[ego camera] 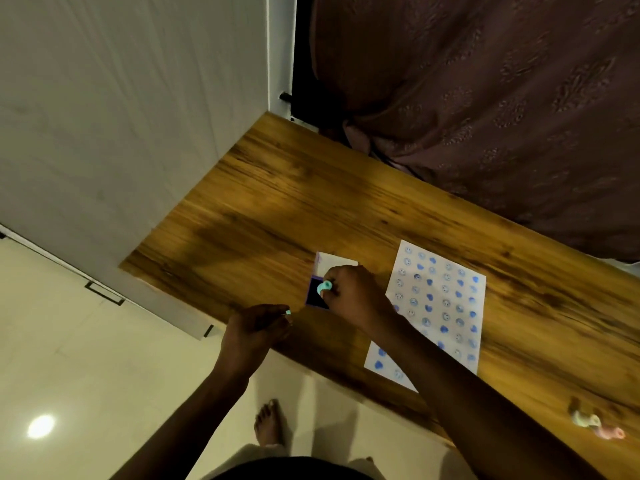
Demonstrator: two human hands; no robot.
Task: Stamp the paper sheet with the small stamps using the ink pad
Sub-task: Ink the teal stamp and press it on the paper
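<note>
One paper sheet (437, 306) lies flat on the wooden bench (263, 209), covered in rows of blue stamp marks, smiley faces and hearts mixed; the rows are too blurred and partly hidden by the right forearm to count exactly. One ink pad (316, 295) sits open on the bench just left of the sheet, its dark inked well facing up inside a purple frame, with the pale lid (334, 263) folded back on the far side. Two small turquoise stamps are in play. The right hand (353, 292) is closed around one turquoise stamp (325, 287), which stands on the dark pad surface. The left hand (254, 329) hovers at the near edge of the bench, apart from the right, its fingers pinched on a second turquoise stamp (286, 311) of which only the tip shows. Two more small stamps lie loose on the bench well to the right of the sheet, near the front edge: a whitish stamp (585, 419) and a pink stamp (611, 433), just beside each other, both blurred. Beyond the bench hangs a brown patterned curtain (502, 98), and one bare foot (269, 424) stands on the pale tiled floor (86, 358) below.
</note>
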